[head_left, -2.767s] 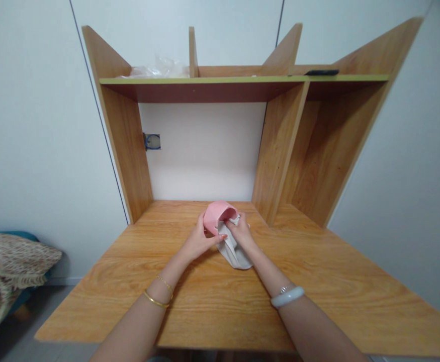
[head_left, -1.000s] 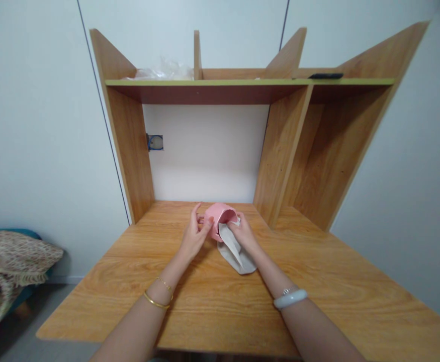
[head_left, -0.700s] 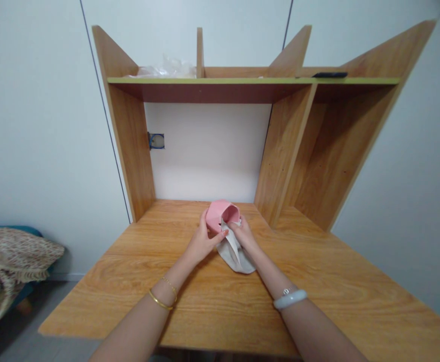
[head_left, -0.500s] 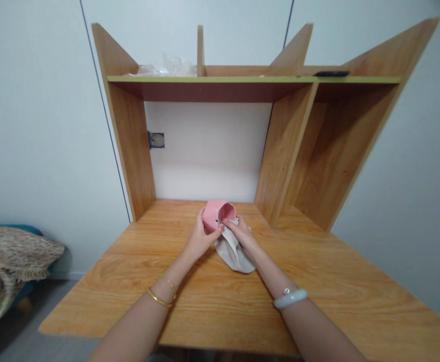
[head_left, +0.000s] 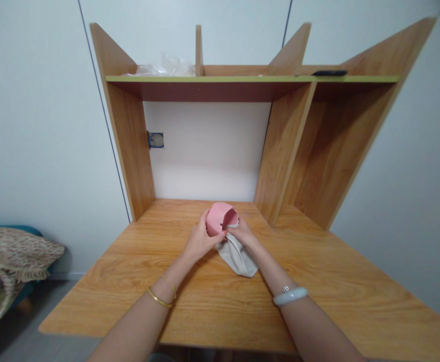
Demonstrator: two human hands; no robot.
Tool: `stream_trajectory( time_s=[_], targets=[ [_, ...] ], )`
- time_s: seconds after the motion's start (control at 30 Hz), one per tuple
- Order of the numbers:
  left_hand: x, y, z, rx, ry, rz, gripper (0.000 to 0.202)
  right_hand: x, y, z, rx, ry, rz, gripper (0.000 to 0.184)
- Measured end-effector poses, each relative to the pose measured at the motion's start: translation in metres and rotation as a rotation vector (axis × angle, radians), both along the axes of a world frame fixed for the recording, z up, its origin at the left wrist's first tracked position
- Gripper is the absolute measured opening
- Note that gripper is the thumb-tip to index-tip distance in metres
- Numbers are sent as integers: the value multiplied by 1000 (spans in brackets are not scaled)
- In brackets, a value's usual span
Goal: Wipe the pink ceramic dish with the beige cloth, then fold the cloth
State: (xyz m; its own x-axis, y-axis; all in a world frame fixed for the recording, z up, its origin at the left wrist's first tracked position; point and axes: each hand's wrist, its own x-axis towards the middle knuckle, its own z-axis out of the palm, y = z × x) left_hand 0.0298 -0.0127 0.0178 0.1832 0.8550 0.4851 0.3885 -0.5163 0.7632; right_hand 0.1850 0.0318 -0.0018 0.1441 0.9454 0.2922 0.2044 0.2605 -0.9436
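Above the middle of the wooden desk, a hollow pink container (head_left: 215,218) is tilted with its opening towards the right. My left hand (head_left: 200,239) is wrapped round its left side, thumb near the lower rim. My right hand (head_left: 243,232) grips a pale grey cloth (head_left: 238,256) at the container's mouth. Part of the cloth lies against the rim, and the rest hangs down beneath my right hand. The right fingertips are partly hidden by the container and the cloth.
The wooden desk (head_left: 220,306) carries a shelf unit (head_left: 280,161) at its back. Clear plastic wrap (head_left: 167,66) and a dark flat object (head_left: 330,73) lie on the upper shelf. An open wall socket box (head_left: 155,140) shows wires. A patterned blanket (head_left: 12,251) is at the far left.
The pink container has shifted slightly right and down and turned a little in my left hand. My right hand and the cloth have moved slightly along the rim.
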Motion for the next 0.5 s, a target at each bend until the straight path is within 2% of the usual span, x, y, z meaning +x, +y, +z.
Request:
stream_trajectory(
  time_s=[0.17, 0.3, 0.5],
  targets=[
    [-3, -1, 5, 0, 54, 32, 84, 3, 2, -4, 33, -163, -174, 63],
    [-4, -4, 9, 15, 94, 57, 83, 0, -2, -1, 44, -230, -192, 66],
    [-9, -12, 24, 6, 300, 198, 73, -5, -10, 6, 40, -278, -190, 78]
  ],
)
